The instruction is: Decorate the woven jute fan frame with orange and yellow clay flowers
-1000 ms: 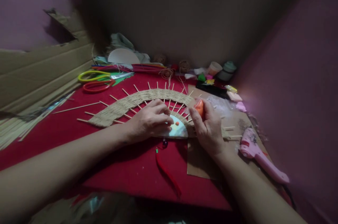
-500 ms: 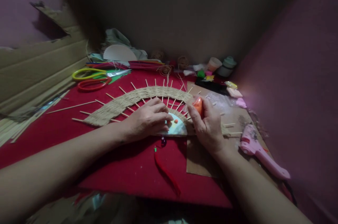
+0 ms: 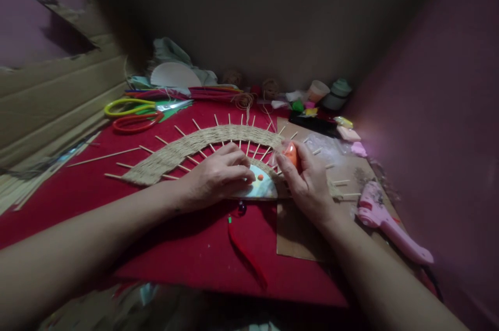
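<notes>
A woven fan-shaped piece (image 3: 202, 138) with thin sticks radiating through it lies on the red cloth. At its lower middle is a pale blue half-disc (image 3: 263, 189) bearing a small orange dot (image 3: 260, 177). My left hand (image 3: 220, 175) rests over the half-disc's left part, fingers bent and fingertips pressed down together; whatever lies under them is hidden. In my right hand (image 3: 307, 180), closed at the fan's right side, is a shiny orange lump (image 3: 291, 154) gripped between thumb and fingers. Below the half-disc are a dark round bead (image 3: 242, 208) and a red tassel (image 3: 245, 255).
Yellow-and-red-handled scissors (image 3: 136, 115) lie at the back left. A pink glue gun (image 3: 390, 224) sits at the right on brown cardboard (image 3: 300, 232). Twine balls (image 3: 270, 88), a cup (image 3: 317, 91) and small coloured lumps line the back. Loose sticks (image 3: 42, 177) lie along the left.
My left fingertips have shifted slightly and now cover the orange bit that showed beside them. My right hand keeps its grip on the orange lump. The view has moved a little.
</notes>
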